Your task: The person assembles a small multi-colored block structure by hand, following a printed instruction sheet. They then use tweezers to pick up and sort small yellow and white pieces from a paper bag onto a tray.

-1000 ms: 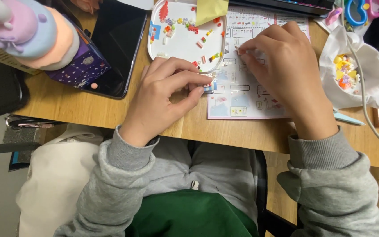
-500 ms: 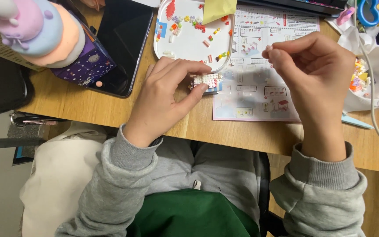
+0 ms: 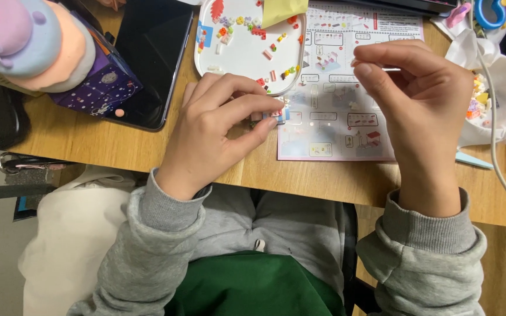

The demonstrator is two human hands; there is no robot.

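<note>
- While the left hand [image 3: 215, 126] is pinching a small brick assembly [image 3: 275, 114] between thumb and fingertips, it is resting on the wooden desk [image 3: 89, 140]; the assembly is sitting at the left edge of the instruction sheet [image 3: 346, 99], just below the white tray [image 3: 247, 44]
- right hand [image 3: 420, 99] is hovering raised over the sheet, thumb and forefinger closed on something tiny and pale [image 3: 390, 68]; too small to tell what it is
- both wrists are showing grey sweatshirt cuffs [image 3: 165, 208]; green fabric [image 3: 253, 287] is lying in the lap below the desk edge
- tray is holding scattered small bricks, red, orange, yellow and blue; a yellow piece of paper [image 3: 282, 9] is overlapping its top right rim
- sheet is lying flat, printed with step diagrams, touching the tray's right side
- dark tablet [image 3: 147, 58] is lying left of the tray, screen off; a purple box [image 3: 98, 85] is overlapping its lower left, with a pastel toy figure [image 3: 24, 41] in front of it
- white bag [image 3: 493, 99] of mixed bricks is sitting at the right, a white cable [image 3: 499, 169] crossing it
- scissors with coloured handles [image 3: 499, 9] are lying at the top right corner
</note>
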